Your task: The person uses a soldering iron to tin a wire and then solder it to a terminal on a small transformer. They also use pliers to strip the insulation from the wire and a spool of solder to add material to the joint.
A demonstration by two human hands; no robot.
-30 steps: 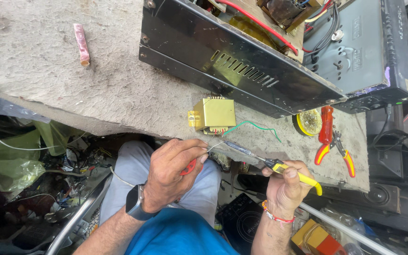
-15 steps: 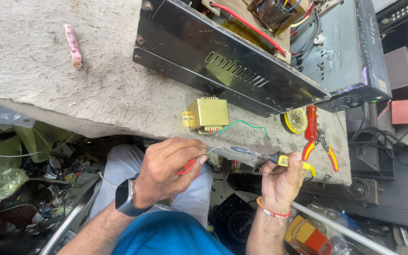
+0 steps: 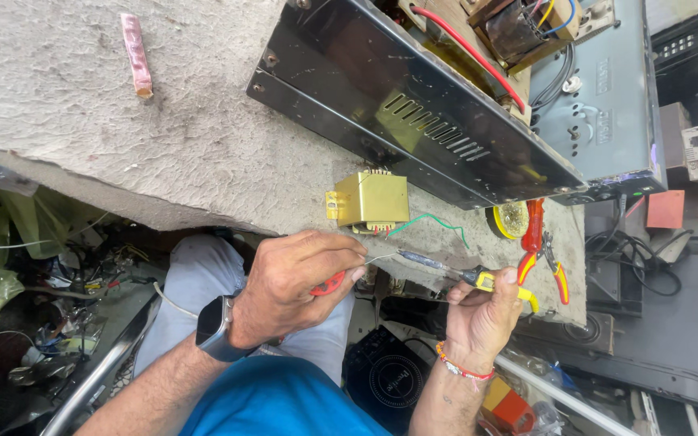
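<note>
My left hand (image 3: pixel 292 282), with a dark smartwatch on the wrist, pinches a thin grey wire (image 3: pixel 377 258) and also holds something red (image 3: pixel 329 284) under the fingers. My right hand (image 3: pixel 482 311), wearing a red thread bracelet, grips the yellow-and-black handle of a soldering iron (image 3: pixel 446 270). The iron's tip meets the end of the thin wire just below a small gold transformer (image 3: pixel 369 200) on the concrete bench edge. A green wire (image 3: pixel 434 220) runs from the transformer to the right.
A large black metal chassis (image 3: pixel 414 113) with a red cable lies on the rough bench (image 3: pixel 123 145). Red-and-yellow pliers (image 3: pixel 539 250) and a round solder tin (image 3: pixel 510 220) sit at the right. A pink stick (image 3: pixel 136 55) lies far left. Clutter fills the floor below.
The view has drifted slightly, so the bench sits further left and lower. Both hands keep their hold, with the iron's tip staying at the wire end below the transformer.
</note>
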